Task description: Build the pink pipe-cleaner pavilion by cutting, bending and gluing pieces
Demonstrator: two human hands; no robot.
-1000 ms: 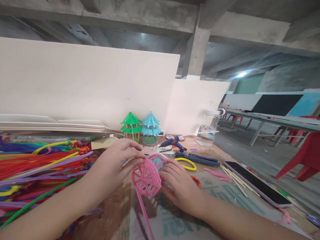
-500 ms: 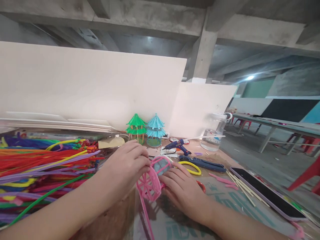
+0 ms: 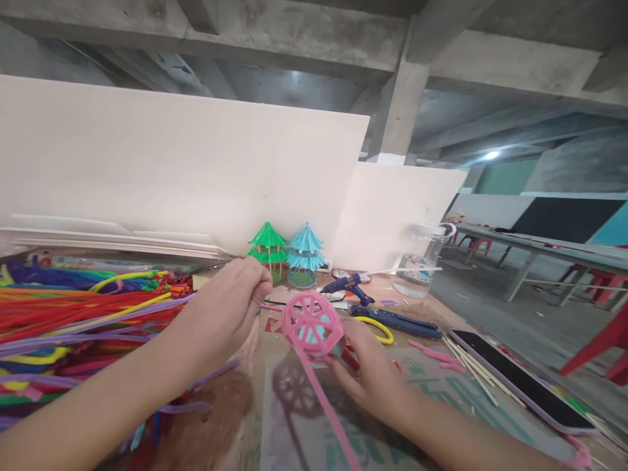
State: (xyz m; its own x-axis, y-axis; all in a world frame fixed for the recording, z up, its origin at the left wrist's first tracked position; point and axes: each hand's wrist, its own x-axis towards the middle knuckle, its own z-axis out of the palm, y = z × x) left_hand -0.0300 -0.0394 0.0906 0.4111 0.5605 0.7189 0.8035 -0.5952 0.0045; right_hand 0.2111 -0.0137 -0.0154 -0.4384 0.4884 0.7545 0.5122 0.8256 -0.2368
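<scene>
My right hand (image 3: 375,373) is closed on the side of a pink wheel-shaped frame (image 3: 314,325) of pipe cleaners. Its spoked round face points toward me, and a long pink pipe cleaner (image 3: 326,402) trails from it down to the front. A red handle (image 3: 350,358) shows by my right fingers; whether they grip it I cannot tell. To the left of the frame, my left hand (image 3: 240,294) is held up with its fingers pinched together. A thin strand shows by its fingertips, but what the fingers hold is hidden.
Bundled coloured pipe cleaners (image 3: 98,314) fill the left side. Behind stand a green pagoda model (image 3: 267,248), a blue one (image 3: 305,255), a glue gun (image 3: 350,286) and a clear jug (image 3: 419,261). Dark-handled pliers (image 3: 397,320), thin sticks (image 3: 473,373) and a phone (image 3: 520,379) lie to the right.
My left hand has come off the pink frame and moved left. The frame has turned so its spoked face shows toward me, still held by my right hand.
</scene>
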